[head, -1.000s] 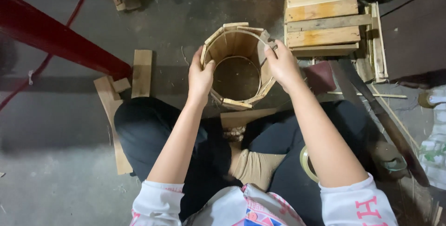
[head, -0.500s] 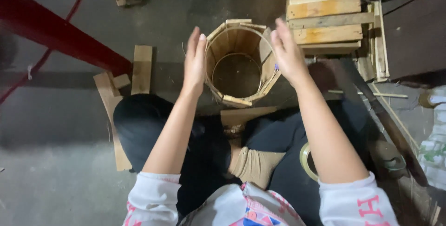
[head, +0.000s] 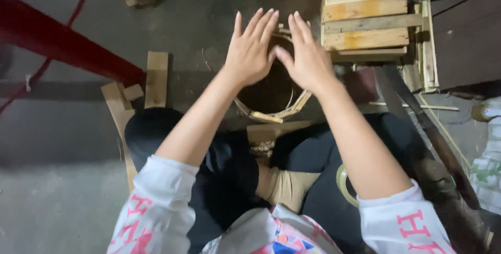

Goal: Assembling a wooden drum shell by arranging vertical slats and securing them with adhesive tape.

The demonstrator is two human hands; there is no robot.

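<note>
Head view, left hand (head: 250, 55) and right hand (head: 308, 61) flat, fingers spread, over wooden bucket (head: 271, 105)

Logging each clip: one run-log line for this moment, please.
left hand: open, flat over round wooden slat bucket | right hand: open, flat beside it | stacked wooden planks: behind right

My left hand (head: 250, 55) and right hand (head: 308, 61) lie side by side over the barrel (head: 271, 109) before my knees; crate (head: 365, 21) right, planks (head: 151, 79) left.
</note>
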